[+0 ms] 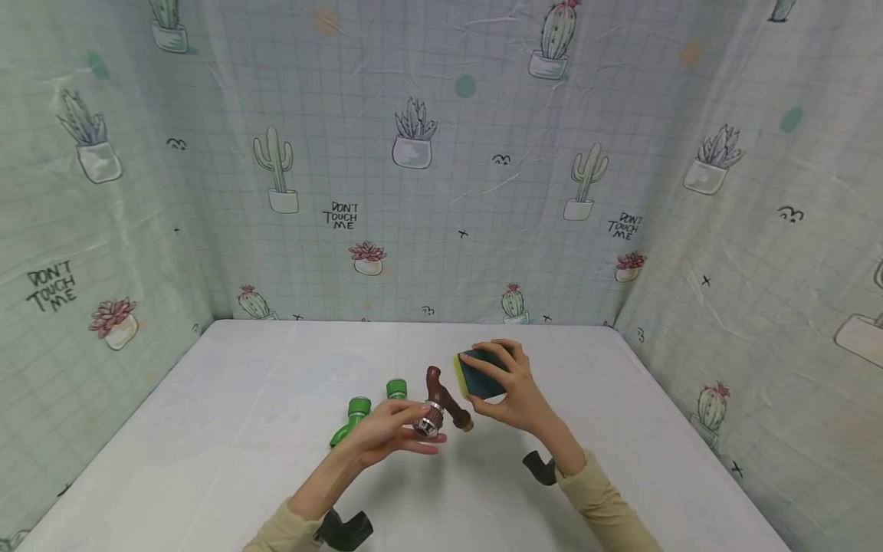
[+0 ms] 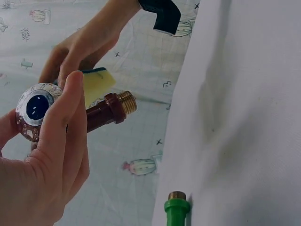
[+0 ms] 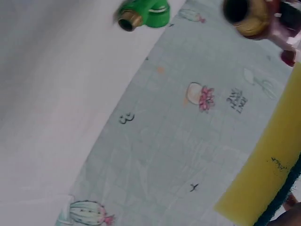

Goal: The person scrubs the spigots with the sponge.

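My left hand [image 1: 386,433] holds a brown water tap [image 1: 448,402] up above the table, its fingers and thumb round the chrome-ribbed end. In the left wrist view, the tap's brass threaded end [image 2: 127,102] sticks out past my fingers. My right hand [image 1: 516,392] grips a sponge [image 1: 483,376], yellow with a dark green scouring side. The sponge is held just to the right of the tap; whether the two touch I cannot tell. Behind my left hand lies a green tap [image 1: 357,410], partly hidden, with another green piece [image 1: 396,389] beside it.
A white table [image 1: 262,383] spreads beneath both hands. Cactus-printed cloth [image 1: 441,192] walls it in at the back and sides. Black wrist-worn pieces [image 1: 348,530] show near both forearms. In the right wrist view, the green tap's brass thread [image 3: 129,21] shows near the table edge.
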`<action>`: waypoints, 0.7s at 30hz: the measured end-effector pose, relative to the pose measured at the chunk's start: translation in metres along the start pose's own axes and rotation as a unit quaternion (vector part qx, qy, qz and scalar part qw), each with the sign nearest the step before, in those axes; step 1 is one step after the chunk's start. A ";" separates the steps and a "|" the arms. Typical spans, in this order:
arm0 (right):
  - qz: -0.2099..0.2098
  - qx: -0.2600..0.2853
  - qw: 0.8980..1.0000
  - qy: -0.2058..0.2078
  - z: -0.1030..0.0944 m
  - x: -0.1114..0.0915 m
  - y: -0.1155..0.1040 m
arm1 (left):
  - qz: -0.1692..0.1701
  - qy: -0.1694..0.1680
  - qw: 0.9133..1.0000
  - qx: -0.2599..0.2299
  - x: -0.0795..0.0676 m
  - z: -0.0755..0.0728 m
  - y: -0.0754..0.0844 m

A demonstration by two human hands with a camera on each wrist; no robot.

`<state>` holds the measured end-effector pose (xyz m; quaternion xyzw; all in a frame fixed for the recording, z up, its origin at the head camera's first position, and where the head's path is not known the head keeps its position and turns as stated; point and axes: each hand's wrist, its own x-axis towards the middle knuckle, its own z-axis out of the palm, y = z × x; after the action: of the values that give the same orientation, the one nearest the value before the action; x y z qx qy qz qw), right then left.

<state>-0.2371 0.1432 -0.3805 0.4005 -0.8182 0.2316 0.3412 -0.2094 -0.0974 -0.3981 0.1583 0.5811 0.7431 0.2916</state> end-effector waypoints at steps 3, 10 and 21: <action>0.012 0.030 0.999 -0.003 -0.001 0.000 -0.006 | 0.005 0.002 1.000 0.003 0.000 -0.002 -0.002; -0.011 -0.022 0.999 -0.027 0.007 0.002 -0.029 | 0.028 -0.002 1.000 0.003 0.001 0.003 -0.002; 0.070 -0.047 0.996 -0.039 0.013 -0.008 -0.026 | 0.055 0.027 0.998 -0.007 0.001 0.004 -0.004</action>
<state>-0.2168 0.1243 -0.3924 0.3347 -0.8668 0.2005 0.3105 -0.2072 -0.0932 -0.4005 0.1679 0.5743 0.7660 0.2351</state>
